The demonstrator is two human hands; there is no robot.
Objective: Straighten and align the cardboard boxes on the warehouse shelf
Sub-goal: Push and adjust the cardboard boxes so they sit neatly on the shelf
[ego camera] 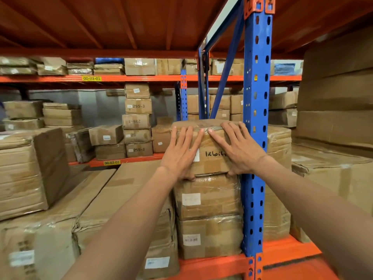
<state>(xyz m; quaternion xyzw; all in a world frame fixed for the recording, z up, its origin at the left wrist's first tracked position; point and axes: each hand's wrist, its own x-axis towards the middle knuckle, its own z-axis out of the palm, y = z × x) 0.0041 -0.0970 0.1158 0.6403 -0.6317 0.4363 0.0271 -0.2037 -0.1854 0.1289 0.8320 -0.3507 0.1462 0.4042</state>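
A stack of three taped cardboard boxes stands on the orange shelf point(212, 265), right beside the blue upright point(256, 138). The top box point(210, 160) has handwriting and a white label on its front. My left hand point(181, 152) lies flat against that front, fingers spread and reaching its upper edge. My right hand point(238, 148) presses flat on the same face at the right, its thumb hooked under the bottom edge. Under it sit the middle box point(207, 197) and the bottom box point(210, 237), each with a white label.
Long flat cartons point(113, 199) lie to the left of the stack, with a big wrapped box point(26, 172) beyond. More boxes point(278, 178) fill the bay right of the upright. Rear racks hold several small boxes point(138, 120).
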